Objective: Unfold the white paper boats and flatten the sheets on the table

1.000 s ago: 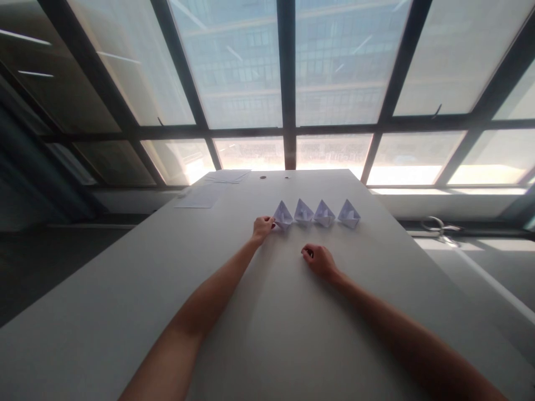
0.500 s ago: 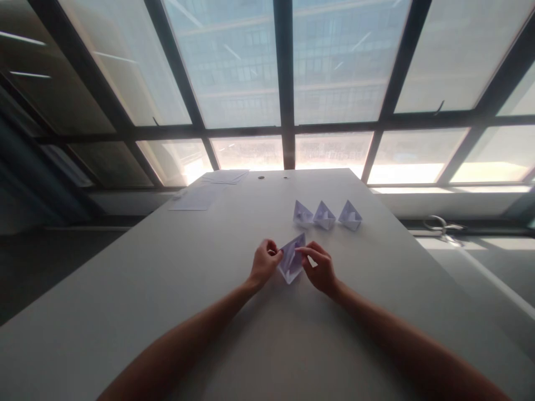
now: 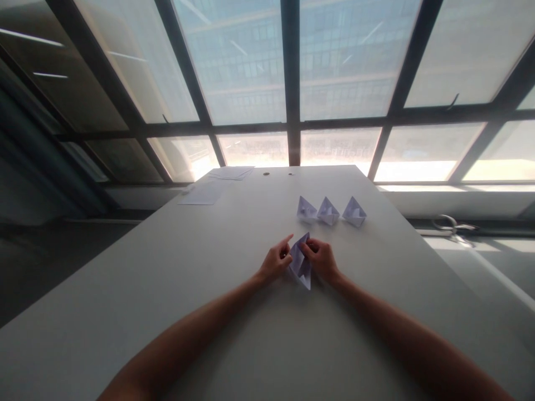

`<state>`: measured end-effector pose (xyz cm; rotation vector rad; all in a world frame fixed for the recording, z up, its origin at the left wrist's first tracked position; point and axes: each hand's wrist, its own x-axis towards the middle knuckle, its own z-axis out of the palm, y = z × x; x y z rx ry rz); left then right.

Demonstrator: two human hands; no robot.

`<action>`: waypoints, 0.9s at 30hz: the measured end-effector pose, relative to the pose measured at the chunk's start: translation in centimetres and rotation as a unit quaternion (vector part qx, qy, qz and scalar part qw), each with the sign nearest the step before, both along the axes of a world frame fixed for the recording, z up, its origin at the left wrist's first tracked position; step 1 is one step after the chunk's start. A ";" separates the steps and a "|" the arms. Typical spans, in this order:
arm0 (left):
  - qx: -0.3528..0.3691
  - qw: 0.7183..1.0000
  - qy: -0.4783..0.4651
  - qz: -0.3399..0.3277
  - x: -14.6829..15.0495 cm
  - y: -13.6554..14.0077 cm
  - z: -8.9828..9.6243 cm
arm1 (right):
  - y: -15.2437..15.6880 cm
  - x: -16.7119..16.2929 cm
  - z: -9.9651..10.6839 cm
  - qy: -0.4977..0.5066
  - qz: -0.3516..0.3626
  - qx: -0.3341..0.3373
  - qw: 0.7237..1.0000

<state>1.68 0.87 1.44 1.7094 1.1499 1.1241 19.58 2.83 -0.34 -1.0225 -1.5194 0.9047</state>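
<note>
A folded white paper boat (image 3: 299, 264) is held between my hands just above the table, tilted with one point toward me. My right hand (image 3: 321, 257) pinches its upper right side between thumb and fingers. At the left edge of the boat is my left hand (image 3: 276, 260), its thumb and curled fingers closed on the paper while the index finger points up and away. Three finished-looking paper boats, a left one (image 3: 306, 210), a middle one (image 3: 328, 212) and a right one (image 3: 354, 212), stand in a row beyond my hands.
The white table (image 3: 175, 267) reaches to the windows. Flat paper sheets (image 3: 202, 194) lie at its far left, with more sheets (image 3: 231, 172) behind. Two small round spots mark the far end. Off the right edge, a metal stand base (image 3: 453, 227) shows low down.
The boat has turned and its near point has swung right. My right hand has closed in on its upper side; my left index finger has lifted. The view has shifted slightly.
</note>
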 end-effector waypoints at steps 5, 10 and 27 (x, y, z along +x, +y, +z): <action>-0.005 1.000 -0.013 -0.018 -0.1 0.0 -0.2 | 0.3 0.1 0.2 0.023 -0.008 -0.005 1.000; -0.040 0.999 -0.030 -0.007 -0.3 0.3 0.3 | 0.5 0.7 0.7 0.072 0.021 -0.040 0.996; -0.227 0.943 -0.240 -0.037 -1.7 1.6 0.5 | 1.8 3.1 1.6 0.275 0.126 -0.195 0.933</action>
